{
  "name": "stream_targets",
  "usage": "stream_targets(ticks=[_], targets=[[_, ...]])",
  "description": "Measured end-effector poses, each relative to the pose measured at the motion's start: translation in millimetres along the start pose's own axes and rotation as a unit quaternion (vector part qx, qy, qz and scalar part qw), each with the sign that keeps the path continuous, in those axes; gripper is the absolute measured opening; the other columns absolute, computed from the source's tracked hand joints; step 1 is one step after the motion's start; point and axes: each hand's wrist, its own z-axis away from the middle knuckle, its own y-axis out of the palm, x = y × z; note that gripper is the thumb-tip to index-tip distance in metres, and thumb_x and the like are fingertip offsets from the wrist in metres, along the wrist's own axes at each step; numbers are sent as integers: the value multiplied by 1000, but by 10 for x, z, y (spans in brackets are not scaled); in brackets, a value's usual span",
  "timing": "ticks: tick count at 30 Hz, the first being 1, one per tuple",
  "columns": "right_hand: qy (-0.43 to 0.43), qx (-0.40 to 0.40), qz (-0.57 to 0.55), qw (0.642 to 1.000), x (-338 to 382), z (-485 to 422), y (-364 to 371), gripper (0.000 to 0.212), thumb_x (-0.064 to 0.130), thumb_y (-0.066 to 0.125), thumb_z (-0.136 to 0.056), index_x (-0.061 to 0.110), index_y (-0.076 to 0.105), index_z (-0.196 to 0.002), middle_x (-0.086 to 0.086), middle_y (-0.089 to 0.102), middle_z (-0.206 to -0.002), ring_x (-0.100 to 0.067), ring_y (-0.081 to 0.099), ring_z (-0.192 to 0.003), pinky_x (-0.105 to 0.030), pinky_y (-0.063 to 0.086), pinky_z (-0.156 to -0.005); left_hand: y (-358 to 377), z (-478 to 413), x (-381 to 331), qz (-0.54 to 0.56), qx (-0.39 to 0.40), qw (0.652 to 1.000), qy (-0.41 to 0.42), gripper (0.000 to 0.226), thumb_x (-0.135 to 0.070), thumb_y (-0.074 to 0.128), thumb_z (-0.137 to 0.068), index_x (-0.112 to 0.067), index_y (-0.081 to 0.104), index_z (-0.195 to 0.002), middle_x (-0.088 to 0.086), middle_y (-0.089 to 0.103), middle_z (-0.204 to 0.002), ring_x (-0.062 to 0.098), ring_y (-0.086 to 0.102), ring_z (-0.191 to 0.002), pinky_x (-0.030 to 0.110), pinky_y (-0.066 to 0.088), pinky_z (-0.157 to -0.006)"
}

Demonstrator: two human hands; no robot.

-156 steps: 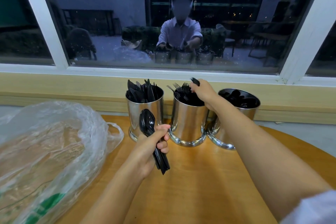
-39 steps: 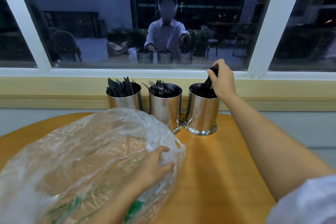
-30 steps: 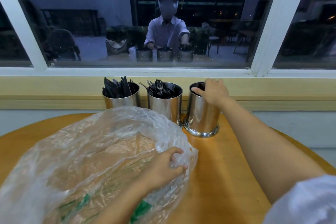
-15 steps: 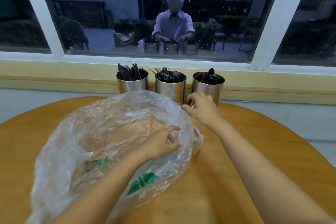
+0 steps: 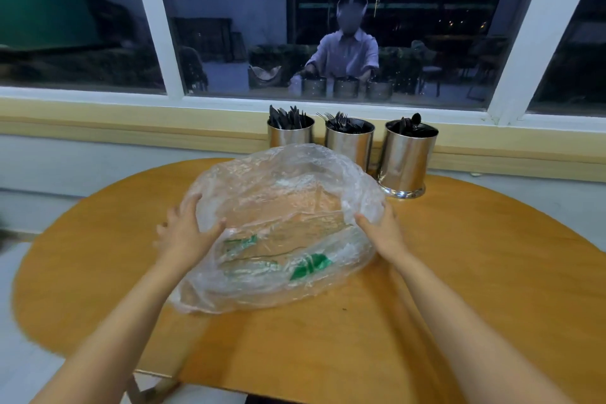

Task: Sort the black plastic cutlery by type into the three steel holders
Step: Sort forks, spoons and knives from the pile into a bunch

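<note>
Three steel holders stand in a row at the table's far edge under the window. The left holder (image 5: 290,136) carries black knives, the middle holder (image 5: 349,144) black forks, the right holder (image 5: 406,164) black spoons. A clear plastic bag (image 5: 282,226) with green print lies in front of them and covers the base of the left holder. My left hand (image 5: 185,233) presses its left side with straight fingers. My right hand (image 5: 382,229) touches its right side the same way. Neither hand holds cutlery.
The round wooden table (image 5: 459,289) fills the lower view, its near edge low in the frame. A yellow sill (image 5: 131,128) and a dark window run behind the holders, with a person's reflection in the glass.
My right hand left the spoon holder and came down to the bag's right side. My left hand slid from the bag's top to its left side. The view pulled back.
</note>
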Motion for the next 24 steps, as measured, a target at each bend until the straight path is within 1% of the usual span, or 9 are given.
stream_targets(ticks=[2,6,11,13,16,18,20,22,24], targets=[[-36,33,-70,996,82,155,91,72,42,59,-93,13,26,-150,-3,28,-156,-22,27,-142,-36,25,-114,94,104,-23,135,72,988,8,75,-47,63,-90,-25,25,-152,12,25,-158,34,28,-142,48,28,-111],[-118,121,-166,972,305,506,234,56,43,50,-96,25,34,-146,12,34,-147,-5,28,-135,-25,25,-109,242,330,-357,281,154,947,-18,77,-53,54,-92,-23,20,-154,4,20,-162,26,26,-146,45,28,-113],[-194,266,-123,936,390,789,395,46,50,42,-94,29,47,-135,18,48,-138,7,43,-126,-21,35,-107,450,324,-636,390,246,881,-107,90,-62,54,-88,-20,11,-156,4,15,-163,25,20,-148,46,23,-115],[-212,301,-98,924,371,869,422,38,48,47,-97,30,48,-130,21,52,-132,9,47,-121,-20,38,-103,541,288,-700,401,233,878,-122,96,-54,62,-88,-19,4,-156,7,15,-162,27,22,-147,42,26,-114],[-241,320,-57,914,323,944,355,46,55,56,-89,39,45,-131,25,50,-133,7,45,-125,-31,38,-109,694,202,-681,342,184,917,-95,94,-23,70,-89,-25,3,-155,14,21,-158,32,35,-138,39,37,-105],[-271,324,-5,906,281,983,248,66,58,64,-83,48,33,-140,27,36,-146,7,31,-136,-37,30,-116,756,152,-631,321,156,932,-68,86,-2,60,-89,-29,11,-154,14,33,-151,28,53,-113,33,51,-87],[-312,318,72,892,211,1014,137,94,58,73,-75,50,15,-148,29,6,-156,1,2,-146,-40,10,-120,788,106,-602,324,135,934,-60,79,9,48,-90,-28,19,-154,11,43,-143,17,54,-86,23,48,-64],[-332,321,160,872,147,1026,59,116,62,76,-68,50,-5,-149,29,-24,-153,-3,-27,-143,-42,-6,-115,826,57,-573,330,119,934,-67,75,14,40,-91,-26,24,-152,5,46,-132,9,48,-73,28,46,-66],[-351,307,227,855,96,979,73,123,67,74,-66,49,-16,-147,24,-38,-149,-9,-40,-138,-45,-14,-112,875,0,-532,328,121,934,-72,73,16,37,-91,-26,30,-150,-2,46,-124,9,49,-72,38,50,-72]])
